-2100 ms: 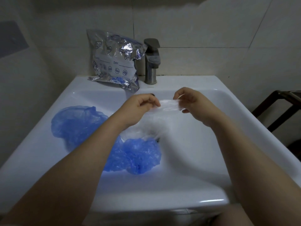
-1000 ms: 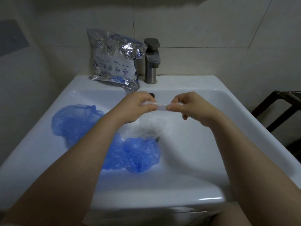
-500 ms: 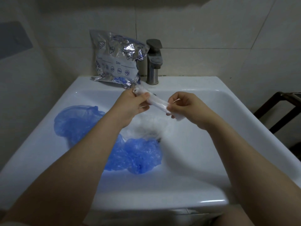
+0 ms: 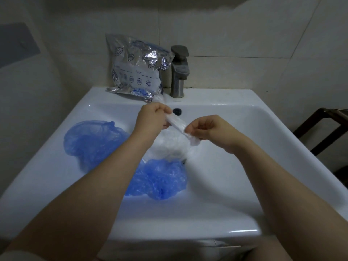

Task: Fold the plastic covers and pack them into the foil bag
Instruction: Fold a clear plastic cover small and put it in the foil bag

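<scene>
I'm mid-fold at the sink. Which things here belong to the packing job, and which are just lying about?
Part of the job:
- clear cover, folded into a strip, pinched by left hand and right hand
- clear covers in the basin
- blue covers in the basin
- foil bag on the sink's back ledge

Just there:
- faucet
- sink
- dark frame at right

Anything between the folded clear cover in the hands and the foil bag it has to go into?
Nothing visible. The folded clear cover, held by the left hand and right hand, sits just in front of the foil bag, with only open air between.
</scene>
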The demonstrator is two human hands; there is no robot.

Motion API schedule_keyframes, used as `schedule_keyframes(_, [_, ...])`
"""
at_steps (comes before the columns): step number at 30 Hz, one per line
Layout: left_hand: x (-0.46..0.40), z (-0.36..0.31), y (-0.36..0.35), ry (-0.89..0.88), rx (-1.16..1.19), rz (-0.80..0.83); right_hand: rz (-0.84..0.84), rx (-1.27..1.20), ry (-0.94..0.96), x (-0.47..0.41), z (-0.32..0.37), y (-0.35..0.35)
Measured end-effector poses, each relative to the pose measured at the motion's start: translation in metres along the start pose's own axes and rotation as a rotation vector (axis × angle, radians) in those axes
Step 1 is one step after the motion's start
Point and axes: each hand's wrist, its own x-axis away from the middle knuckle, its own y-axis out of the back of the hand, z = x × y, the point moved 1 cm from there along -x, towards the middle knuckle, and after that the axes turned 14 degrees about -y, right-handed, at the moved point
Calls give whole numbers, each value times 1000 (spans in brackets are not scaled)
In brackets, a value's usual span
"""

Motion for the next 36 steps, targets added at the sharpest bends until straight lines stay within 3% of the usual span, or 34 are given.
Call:
schedule_keyframes(4, [3,6,-9,146,153,-38,-40,54,46,1,2,0])
schedule_keyframes(9, [4,9,-11,174,187,-171,-29,245,140,-1,6,-10])
schedule_keyframes(13, [4,2,-8,226,346,-157,-78,124,186,0,9,-11])
schedule_keyframes(16, [6,-4,-10,187,397,-146,-71,-12,135,3,8,-8])
schedule_keyframes(22, [13,-8,-17,-9,232,-3,-106,-111,-46,-2,4,-5])
schedule_keyframes(28, [18,-9,-24,-26,255,124,-157,-199,-143,-5,0,-2])
schedule_keyframes(32, [16,-8,-22,57,291,112,-193,-83,40,-3,6,-6])
schedule_keyframes(36, [10,-11,-13,197,523,57,-164,192,295,3,14,1])
